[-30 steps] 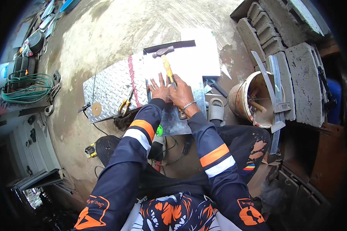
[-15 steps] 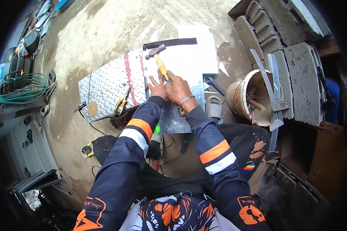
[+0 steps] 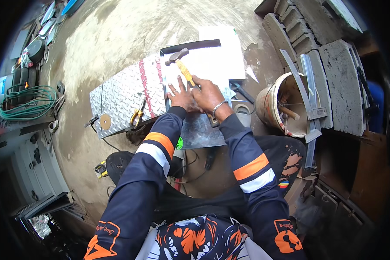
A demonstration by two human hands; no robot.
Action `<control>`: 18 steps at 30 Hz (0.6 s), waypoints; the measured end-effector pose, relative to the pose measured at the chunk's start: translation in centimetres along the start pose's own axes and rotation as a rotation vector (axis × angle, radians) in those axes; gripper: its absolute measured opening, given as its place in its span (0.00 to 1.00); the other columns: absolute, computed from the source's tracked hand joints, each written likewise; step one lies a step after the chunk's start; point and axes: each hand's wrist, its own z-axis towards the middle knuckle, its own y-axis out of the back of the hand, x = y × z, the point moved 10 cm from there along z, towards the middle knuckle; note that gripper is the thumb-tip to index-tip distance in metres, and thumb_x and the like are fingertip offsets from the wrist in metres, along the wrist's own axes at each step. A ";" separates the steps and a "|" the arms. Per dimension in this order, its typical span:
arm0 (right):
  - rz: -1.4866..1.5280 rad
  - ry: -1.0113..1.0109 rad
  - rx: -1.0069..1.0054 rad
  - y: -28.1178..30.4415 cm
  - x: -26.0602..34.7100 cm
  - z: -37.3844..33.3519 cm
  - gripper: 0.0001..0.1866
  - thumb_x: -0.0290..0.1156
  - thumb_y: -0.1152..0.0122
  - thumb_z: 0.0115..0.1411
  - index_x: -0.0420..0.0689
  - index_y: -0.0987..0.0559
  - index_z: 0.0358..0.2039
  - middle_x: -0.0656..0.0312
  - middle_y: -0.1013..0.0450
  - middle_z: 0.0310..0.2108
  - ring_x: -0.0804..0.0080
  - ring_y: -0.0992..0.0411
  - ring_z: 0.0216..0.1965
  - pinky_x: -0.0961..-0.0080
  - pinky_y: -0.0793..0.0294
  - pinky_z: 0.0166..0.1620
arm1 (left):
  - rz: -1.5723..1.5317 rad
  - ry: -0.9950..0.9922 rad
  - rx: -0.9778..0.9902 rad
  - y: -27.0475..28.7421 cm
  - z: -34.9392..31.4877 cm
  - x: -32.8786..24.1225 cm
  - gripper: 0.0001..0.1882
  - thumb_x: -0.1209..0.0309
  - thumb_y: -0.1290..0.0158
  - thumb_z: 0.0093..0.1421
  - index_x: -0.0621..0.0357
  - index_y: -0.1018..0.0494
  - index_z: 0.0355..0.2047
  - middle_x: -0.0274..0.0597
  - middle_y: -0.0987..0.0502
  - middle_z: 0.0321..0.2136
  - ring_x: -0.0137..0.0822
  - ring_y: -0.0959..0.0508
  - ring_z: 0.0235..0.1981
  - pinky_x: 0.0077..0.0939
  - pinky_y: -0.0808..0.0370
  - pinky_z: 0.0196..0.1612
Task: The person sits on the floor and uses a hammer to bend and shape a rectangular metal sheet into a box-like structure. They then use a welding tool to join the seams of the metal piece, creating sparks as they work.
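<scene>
A hammer [image 3: 183, 68] with a dark metal head and a yellow handle lies slanted over the bright metal sheet [image 3: 200, 135]. My right hand [image 3: 211, 97] is closed around its handle, and the handle's end shows below the palm. Just left of it, my left hand [image 3: 182, 97] lies on the sheet with its fingers spread, touching or nearly touching the right hand. Along the sheet's far side stands a dark upturned edge [image 3: 195, 45]. A silver tread plate [image 3: 121, 95] with red stripes adjoins the sheet on the left.
Yellow-handled pliers [image 3: 137, 117] and a tan disc [image 3: 105, 121] rest on the tread plate. A dirty bucket [image 3: 268, 104] holding a wooden handle and metal strips stands right, beside concrete blocks [image 3: 340, 86]. Far left is a coiled green hose [image 3: 28, 104]; a tape measure [image 3: 101, 169] lies near my left knee.
My right hand and the hammer have shifted slightly right. The fingers of my left hand have spread wider on the sheet. The whole view has also shifted a little.
</scene>
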 end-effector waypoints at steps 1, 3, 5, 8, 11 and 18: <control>0.113 -0.098 0.050 0.6 -1.5 0.4 0.27 0.29 0.46 0.60 0.36 0.28 0.61 0.45 0.20 0.29 0.62 0.20 0.23 0.64 0.19 0.31 | -0.058 0.041 -0.059 0.8 -0.4 0.0 0.77 0.29 0.33 0.35 0.50 0.64 0.74 0.62 0.70 0.73 0.82 0.65 0.69 0.77 0.49 0.63; 0.324 -0.147 -0.252 4.7 -3.7 1.8 0.26 0.28 0.47 0.62 0.34 0.29 0.60 0.52 0.23 0.20 0.71 0.24 0.16 0.68 0.25 0.19 | -0.034 -0.008 -0.076 1.8 -0.8 -1.8 0.74 0.30 0.34 0.38 0.49 0.63 0.74 0.64 0.68 0.73 0.83 0.62 0.69 0.76 0.47 0.63; 0.144 -0.176 -0.363 4.6 -2.1 1.6 0.27 0.27 0.48 0.61 0.33 0.31 0.61 0.50 0.23 0.21 0.63 0.22 0.17 0.68 0.26 0.17 | 0.017 0.005 -0.069 0.9 -0.2 -1.7 0.69 0.33 0.36 0.44 0.47 0.63 0.74 0.66 0.67 0.73 0.84 0.61 0.68 0.76 0.44 0.62; -0.011 0.022 -0.281 2.6 -0.7 -0.4 0.28 0.30 0.46 0.58 0.35 0.28 0.60 0.40 0.21 0.30 0.49 0.19 0.30 0.59 0.20 0.34 | -0.007 0.011 -0.086 -0.1 0.6 -1.2 0.73 0.36 0.31 0.40 0.48 0.64 0.74 0.61 0.68 0.73 0.83 0.64 0.68 0.79 0.46 0.61; -0.023 0.043 -0.189 -0.4 1.0 -1.0 0.30 0.27 0.45 0.58 0.40 0.29 0.63 0.48 0.20 0.26 0.69 0.23 0.19 0.69 0.22 0.25 | 0.050 0.001 -0.055 -2.2 2.3 1.2 0.63 0.39 0.33 0.44 0.41 0.55 0.74 0.59 0.73 0.73 0.84 0.64 0.68 0.80 0.46 0.61; -0.069 0.086 -0.165 3.5 -0.4 -0.7 0.29 0.28 0.45 0.60 0.38 0.30 0.64 0.56 0.24 0.22 0.74 0.26 0.17 0.72 0.25 0.21 | -0.064 0.064 -0.074 1.1 -0.9 -1.5 0.79 0.27 0.33 0.32 0.51 0.64 0.74 0.64 0.67 0.73 0.83 0.62 0.69 0.75 0.46 0.63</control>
